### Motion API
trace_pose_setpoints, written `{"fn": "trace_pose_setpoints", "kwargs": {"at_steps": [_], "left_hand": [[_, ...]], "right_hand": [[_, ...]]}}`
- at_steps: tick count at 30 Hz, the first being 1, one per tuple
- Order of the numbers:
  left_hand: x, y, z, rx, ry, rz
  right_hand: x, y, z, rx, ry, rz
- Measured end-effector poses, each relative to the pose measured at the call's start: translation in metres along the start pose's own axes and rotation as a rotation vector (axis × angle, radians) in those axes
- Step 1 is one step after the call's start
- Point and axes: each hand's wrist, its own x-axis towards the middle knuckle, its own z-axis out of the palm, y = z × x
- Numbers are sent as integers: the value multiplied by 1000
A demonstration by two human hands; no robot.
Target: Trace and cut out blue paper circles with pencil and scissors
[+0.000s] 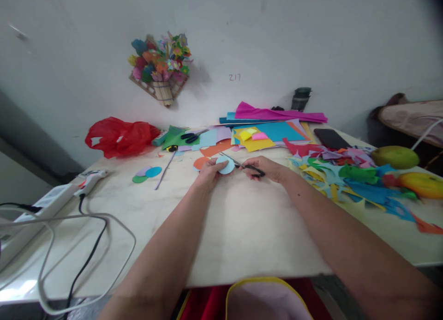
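Note:
Pinched in my left hand (209,172) is a light blue paper circle (226,163), held just above the middle of the table. My right hand (261,167) grips a pair of scissors (255,169) with dark handles, the blades pointing left beside the circle's upper right edge. Whether the blades touch the paper I cannot tell. An orange paper circle (200,163) shows just left of my left fingers. Further left, blue (153,172), green and lilac paper circles lie overlapping next to a thin lilac paper strip (165,170).
Paper scraps (346,172) spread over the right side by a dark phone (331,139) and mangoes (395,157). Coloured sheets (270,131) and second scissors (194,135) lie at the back. A red plastic bag (121,137) sits back left; a power strip (44,204) and cables occupy the near left.

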Motion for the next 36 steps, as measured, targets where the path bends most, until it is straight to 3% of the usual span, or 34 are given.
{"fn": "trace_pose_setpoints", "kwargs": {"at_steps": [10,19,27,36], "left_hand": [[0,-2,-2,31,-101,14],[1,-2,1,9,19,60],[3,-4,-1,47,6,77],[2,-4,1,76,-24,85]], "right_hand": [[2,3,0,-11,-36,14],[8,5,8,-98,77,-37],[13,17,5,-376,206,-156],[9,9,7,-612,307,-195]]}}
